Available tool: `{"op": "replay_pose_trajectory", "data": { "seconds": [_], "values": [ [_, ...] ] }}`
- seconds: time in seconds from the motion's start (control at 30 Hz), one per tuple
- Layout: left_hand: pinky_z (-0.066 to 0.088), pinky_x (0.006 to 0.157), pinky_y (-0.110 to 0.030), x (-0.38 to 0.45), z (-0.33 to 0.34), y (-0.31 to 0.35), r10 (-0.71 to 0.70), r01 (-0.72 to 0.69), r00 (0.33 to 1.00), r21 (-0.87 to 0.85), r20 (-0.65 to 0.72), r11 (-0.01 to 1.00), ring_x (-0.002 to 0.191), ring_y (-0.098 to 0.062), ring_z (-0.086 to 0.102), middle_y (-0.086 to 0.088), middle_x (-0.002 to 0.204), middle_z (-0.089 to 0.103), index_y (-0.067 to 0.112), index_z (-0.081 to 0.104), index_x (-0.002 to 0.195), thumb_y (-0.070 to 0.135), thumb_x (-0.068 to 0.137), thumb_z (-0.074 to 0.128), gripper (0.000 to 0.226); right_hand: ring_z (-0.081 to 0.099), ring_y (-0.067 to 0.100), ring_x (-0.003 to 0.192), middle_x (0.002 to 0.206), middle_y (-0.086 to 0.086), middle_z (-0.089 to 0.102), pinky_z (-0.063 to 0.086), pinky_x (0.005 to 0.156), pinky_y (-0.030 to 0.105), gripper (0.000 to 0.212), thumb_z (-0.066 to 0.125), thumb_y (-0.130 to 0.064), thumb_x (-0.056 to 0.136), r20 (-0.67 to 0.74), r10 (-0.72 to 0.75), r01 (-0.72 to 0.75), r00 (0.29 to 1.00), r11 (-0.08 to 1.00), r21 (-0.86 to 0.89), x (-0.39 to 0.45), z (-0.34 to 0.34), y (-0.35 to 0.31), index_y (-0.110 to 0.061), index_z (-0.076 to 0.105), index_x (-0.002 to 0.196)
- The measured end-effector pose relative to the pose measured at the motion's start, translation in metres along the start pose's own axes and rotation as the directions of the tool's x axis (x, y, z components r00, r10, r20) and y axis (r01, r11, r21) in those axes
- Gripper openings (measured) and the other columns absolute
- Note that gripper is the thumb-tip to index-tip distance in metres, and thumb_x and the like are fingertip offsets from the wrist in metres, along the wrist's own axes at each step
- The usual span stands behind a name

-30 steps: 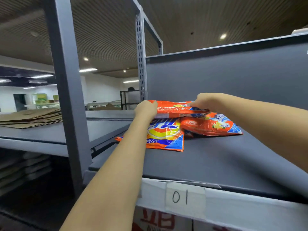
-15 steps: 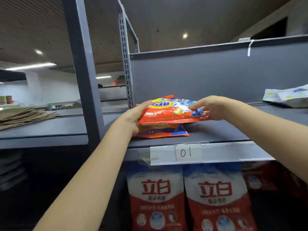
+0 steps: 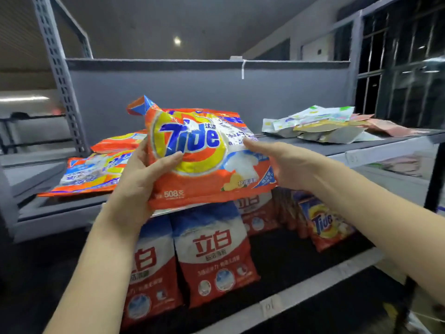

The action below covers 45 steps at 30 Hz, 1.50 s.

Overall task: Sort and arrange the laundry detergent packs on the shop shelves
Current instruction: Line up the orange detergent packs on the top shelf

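Before the upper shelf (image 3: pixel 313 150) we see the left hand (image 3: pixel 137 179) gripping the orange Tide pack (image 3: pixel 204 160), thumb curled over its front, while the right hand (image 3: pixel 277 162) holds its right edge with loosely bent fingers. Since half a second ago the pack has come off the stack (image 3: pixel 96 165), tilted face-on toward us.

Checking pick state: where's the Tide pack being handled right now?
Head view, centre: the Tide pack is held between left hand and right hand, in front of the upper shelf, above the red-and-white packs.
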<state>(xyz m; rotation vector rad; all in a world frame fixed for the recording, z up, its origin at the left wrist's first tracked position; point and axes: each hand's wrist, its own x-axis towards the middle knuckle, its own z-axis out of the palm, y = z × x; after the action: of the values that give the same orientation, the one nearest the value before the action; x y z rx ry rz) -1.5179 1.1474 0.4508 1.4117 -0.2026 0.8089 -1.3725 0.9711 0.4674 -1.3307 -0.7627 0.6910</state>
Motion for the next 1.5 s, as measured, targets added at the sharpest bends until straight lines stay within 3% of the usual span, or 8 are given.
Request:
{"op": "replay_pose_trajectory", "data": {
  "seconds": [0.17,0.33,0.43,0.87,1.13,1.27,1.4,1.5],
  "values": [
    [0.056,0.057,-0.024,-0.015,0.073,-0.052,-0.097,0.097,0.989,0.009,0.113,0.995,0.074,-0.016,0.073,-0.002,0.086,0.075,0.026,0.074,0.085,0.043,0.033,0.089,0.056,0.071,0.022,0.074,0.097,0.013,0.072,0.058,0.071,0.036,0.034,0.063,-0.013,0.071,-0.159,-0.142,0.147,0.977,0.989,0.025,-0.078,-0.073,0.029,-0.005,0.063,0.104],
    [0.056,0.057,-0.025,-0.029,0.168,-0.127,-0.298,0.316,0.941,-0.104,0.162,0.943,0.074,-0.017,0.072,-0.006,0.088,0.075,0.016,0.075,0.087,0.03,0.054,0.082,0.037,0.07,0.021,0.087,0.096,0.007,0.074,0.058,0.075,0.032,0.041,0.077,-0.001,0.064,-0.392,-0.279,0.261,0.877,0.96,-0.099,-0.153,-0.156,0.087,-0.017,0.063,0.099],
    [0.057,0.063,-0.032,-0.051,0.219,-0.178,-0.348,0.374,0.923,-0.164,0.163,0.913,0.082,-0.025,0.072,-0.012,0.095,0.074,0.018,0.076,0.091,0.044,0.036,0.093,0.063,0.07,0.023,0.089,0.099,0.007,0.073,0.058,0.078,0.033,0.041,0.071,-0.004,0.063,-0.493,-0.2,0.191,0.847,0.979,-0.069,-0.192,-0.197,0.127,-0.014,0.061,0.102],
    [0.06,0.062,-0.038,-0.067,0.321,-0.352,-0.591,0.589,0.804,-0.056,-0.057,0.806,0.072,-0.029,0.072,-0.016,0.088,0.074,0.005,0.066,0.098,0.026,0.081,0.066,0.027,0.071,0.02,0.087,0.1,0.006,0.073,0.058,0.08,0.038,0.02,0.069,-0.006,0.082,-0.657,0.098,-0.12,0.747,0.993,0.013,-0.188,-0.351,0.254,-0.016,0.063,0.098],
    [0.055,0.063,-0.027,0.015,0.332,-0.431,-0.448,0.482,0.809,-0.007,-0.381,0.876,0.076,-0.018,0.07,0.005,0.081,0.07,0.022,0.062,0.098,0.026,0.092,0.06,0.008,0.067,0.018,0.098,0.106,-0.002,0.07,0.054,0.086,0.034,0.009,0.055,-0.028,0.094,-0.631,0.014,-0.147,0.776,0.976,-0.159,-0.072,-0.428,0.258,-0.026,0.061,0.101],
    [0.049,0.072,-0.024,0.044,0.334,-0.47,-0.236,0.342,0.85,0.151,-0.471,0.927,0.078,-0.006,0.066,0.003,0.083,0.067,0.014,0.063,0.098,0.025,0.095,0.051,0.016,0.058,0.034,0.11,0.12,0.018,0.061,0.05,0.082,0.035,0.036,0.053,-0.021,0.095,-0.681,-0.008,-0.205,0.732,0.951,-0.232,-0.01,-0.45,0.262,-0.005,0.052,0.127],
    [0.048,0.068,-0.016,0.062,0.332,-0.513,-0.057,0.307,0.805,0.332,-0.59,0.892,0.076,0.003,0.063,-0.011,0.091,0.067,-0.002,0.057,0.119,0.023,0.097,0.046,0.036,0.058,0.023,0.114,0.123,0.009,0.061,0.049,0.093,0.038,0.048,0.05,-0.029,0.095,-0.684,-0.003,-0.278,0.729,0.913,-0.3,0.023,-0.466,0.305,-0.011,0.043,0.139],
    [0.043,0.061,-0.012,0.069,0.331,-0.526,-0.002,0.307,0.792,0.394,-0.611,0.866,0.067,0.008,0.059,0.001,0.08,0.063,-0.003,0.055,0.121,0.03,0.096,0.042,0.043,0.061,0.03,0.107,0.117,0.013,0.064,0.046,0.078,0.033,0.053,0.045,-0.033,0.097,-0.716,-0.109,-0.345,0.689,0.82,-0.457,0.027,-0.468,0.321,-0.008,0.038,0.143]
  ]
}}
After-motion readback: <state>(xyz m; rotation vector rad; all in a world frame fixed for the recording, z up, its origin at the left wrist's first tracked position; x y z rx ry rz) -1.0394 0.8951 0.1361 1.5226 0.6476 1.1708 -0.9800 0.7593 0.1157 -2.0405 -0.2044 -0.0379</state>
